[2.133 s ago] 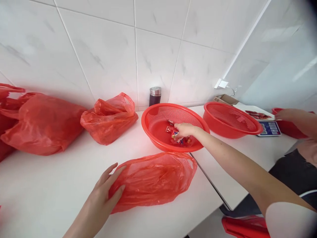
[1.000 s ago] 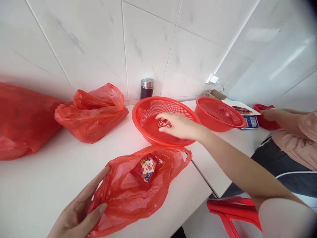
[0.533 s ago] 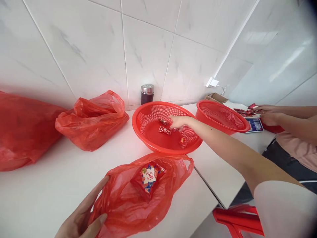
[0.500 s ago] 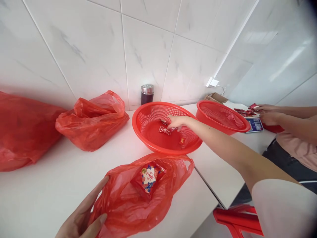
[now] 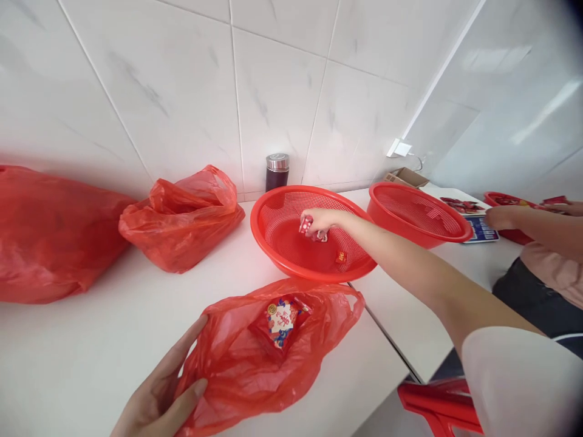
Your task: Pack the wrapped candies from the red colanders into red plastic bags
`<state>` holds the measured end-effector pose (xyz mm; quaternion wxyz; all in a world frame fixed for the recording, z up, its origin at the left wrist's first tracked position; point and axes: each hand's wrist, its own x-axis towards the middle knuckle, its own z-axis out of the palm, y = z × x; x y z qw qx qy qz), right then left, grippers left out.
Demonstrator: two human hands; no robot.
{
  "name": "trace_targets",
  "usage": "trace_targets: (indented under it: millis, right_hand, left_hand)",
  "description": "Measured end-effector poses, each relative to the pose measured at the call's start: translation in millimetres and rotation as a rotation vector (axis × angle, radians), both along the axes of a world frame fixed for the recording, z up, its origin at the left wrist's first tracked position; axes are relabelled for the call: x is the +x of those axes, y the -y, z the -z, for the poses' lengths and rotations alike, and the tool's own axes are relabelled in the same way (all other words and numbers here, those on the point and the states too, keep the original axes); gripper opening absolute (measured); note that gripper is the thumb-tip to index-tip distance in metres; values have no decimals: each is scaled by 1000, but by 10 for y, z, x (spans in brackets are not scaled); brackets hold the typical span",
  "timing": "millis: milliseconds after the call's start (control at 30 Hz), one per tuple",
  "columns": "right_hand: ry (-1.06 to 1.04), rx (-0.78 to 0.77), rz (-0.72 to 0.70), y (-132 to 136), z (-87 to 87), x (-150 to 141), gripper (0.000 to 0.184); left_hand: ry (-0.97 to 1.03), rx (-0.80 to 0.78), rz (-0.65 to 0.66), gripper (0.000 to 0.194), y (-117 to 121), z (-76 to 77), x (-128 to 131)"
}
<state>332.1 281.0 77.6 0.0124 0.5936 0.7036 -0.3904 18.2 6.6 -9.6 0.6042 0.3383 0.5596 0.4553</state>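
My left hand (image 5: 170,379) grips the near-left edge of a red plastic bag (image 5: 232,364), thumb inside and fingers outside, keeping its mouth spread. Inside the bag lies a red packet (image 5: 281,321) with a white and blue printed front. My right hand (image 5: 321,220) reaches into a red plastic colander (image 5: 285,246), its fingers closed around small wrapped candies (image 5: 306,224). One candy in a red wrapper with white dots shows at the fingertips; others are partly hidden under the palm. A small red and yellow candy (image 5: 341,257) lies apart on the colander's right side.
Two more red bags (image 5: 182,224) stand at the left. A dark thermos (image 5: 277,173) is by the wall. To the right are a second red colander (image 5: 414,218), a scale (image 5: 481,230) with packets on it and a co-worker's arm (image 5: 532,221). A red stool (image 5: 437,403) is below.
My right hand has closed on candies that lay on the colander's floor and lifted one at its fingertips. My left hand keeps its hold. The co-worker's hands have moved right, away from the scale.
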Motion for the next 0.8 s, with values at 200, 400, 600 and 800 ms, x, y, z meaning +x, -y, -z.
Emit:
trace_targets:
  millis: [200, 400, 600, 800]
  right_hand:
    - [-524, 10, -319, 940, -622, -442, 43]
    - [-244, -23, -744, 1658, -282, -937, 49]
    - [-176, 164, -635, 1559, 86, -1048, 56]
    - [-273, 184, -494, 1596, -205, -918, 28]
  left_hand:
    - [13, 67, 37, 73, 21, -128, 66]
    - [7, 79, 18, 69, 45, -258, 134]
    - [-39, 145, 47, 67, 62, -273, 79]
    - [-61, 169, 6, 68, 75, -268, 51]
